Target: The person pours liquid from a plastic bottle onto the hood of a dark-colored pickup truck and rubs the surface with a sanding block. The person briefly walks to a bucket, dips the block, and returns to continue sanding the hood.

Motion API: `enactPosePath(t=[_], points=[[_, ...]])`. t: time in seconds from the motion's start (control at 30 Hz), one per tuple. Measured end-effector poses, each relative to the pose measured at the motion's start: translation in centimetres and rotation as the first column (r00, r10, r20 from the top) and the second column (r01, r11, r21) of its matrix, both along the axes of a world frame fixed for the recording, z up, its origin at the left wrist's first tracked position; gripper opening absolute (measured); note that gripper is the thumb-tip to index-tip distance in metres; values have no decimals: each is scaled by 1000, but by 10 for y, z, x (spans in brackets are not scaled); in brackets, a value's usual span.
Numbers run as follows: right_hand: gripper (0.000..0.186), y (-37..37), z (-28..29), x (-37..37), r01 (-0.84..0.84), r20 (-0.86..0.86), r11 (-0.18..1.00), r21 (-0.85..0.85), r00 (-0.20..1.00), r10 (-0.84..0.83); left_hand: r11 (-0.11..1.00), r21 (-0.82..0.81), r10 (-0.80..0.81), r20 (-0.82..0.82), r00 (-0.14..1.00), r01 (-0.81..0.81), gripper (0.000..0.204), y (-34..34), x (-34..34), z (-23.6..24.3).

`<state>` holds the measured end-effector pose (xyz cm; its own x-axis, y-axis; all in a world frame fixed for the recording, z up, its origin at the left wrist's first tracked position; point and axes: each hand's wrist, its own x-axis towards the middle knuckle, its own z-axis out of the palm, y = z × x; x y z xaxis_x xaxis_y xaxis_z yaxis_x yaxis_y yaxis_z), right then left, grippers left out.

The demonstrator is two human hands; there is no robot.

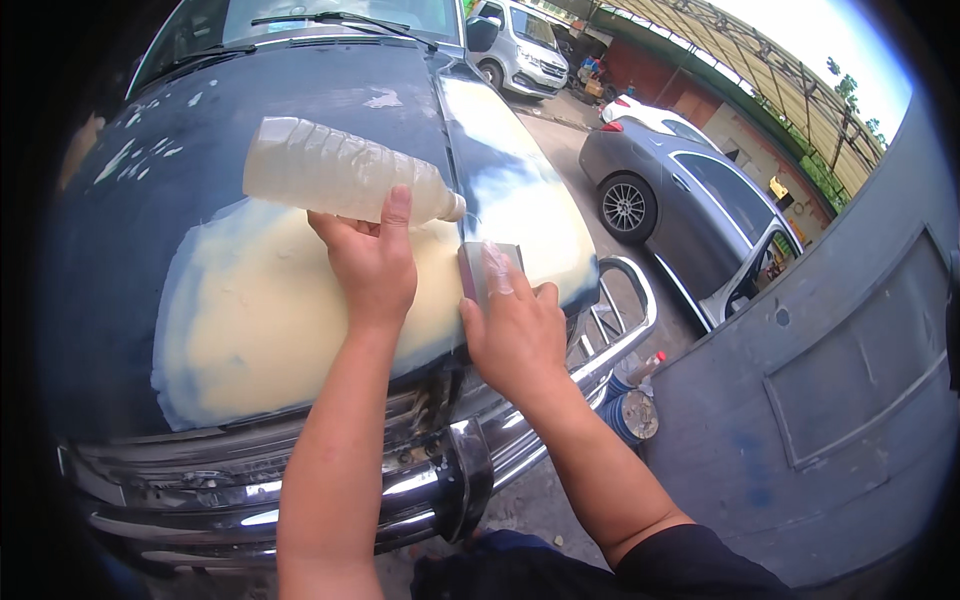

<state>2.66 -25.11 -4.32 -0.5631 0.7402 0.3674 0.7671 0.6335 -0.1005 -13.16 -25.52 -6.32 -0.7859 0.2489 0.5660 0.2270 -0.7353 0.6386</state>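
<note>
My left hand (pixel 368 262) grips a cloudy plastic bottle (pixel 335 172), tilted so its mouth points right and slightly down. The bottle's mouth is just above my right hand (pixel 520 325), with what looks like a thin stream of liquid at it. My right hand is closed on a grey sanding block (pixel 473 272), pressed against the front of the car's hood near the seam with the fender; whitish wet residue covers some fingers. Cream-coloured filler (pixel 270 310) coats a broad patch of the dark blue hood (pixel 290 85), and more filler covers the fender (pixel 535 225).
A chrome bumper bar (pixel 625 345) runs across the vehicle's front. Beside it stand a blue bucket (pixel 632 415) and a bottle with a red cap. A grey metal panel (pixel 820 400) rises at right. Beyond are a grey car (pixel 690 200) and a white van (pixel 530 55).
</note>
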Motion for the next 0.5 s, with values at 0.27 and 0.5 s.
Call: enactPosePath(t=[0.27,0.5], points=[[64,76,28,-13,147,22,987,-64,989,-146,999,24,-25,50,998,24,61,5,11,6],[62,43,0,2,-56,-54,997,55,997,59,999,-37,-5,36,999,6,62,-3,3,2]])
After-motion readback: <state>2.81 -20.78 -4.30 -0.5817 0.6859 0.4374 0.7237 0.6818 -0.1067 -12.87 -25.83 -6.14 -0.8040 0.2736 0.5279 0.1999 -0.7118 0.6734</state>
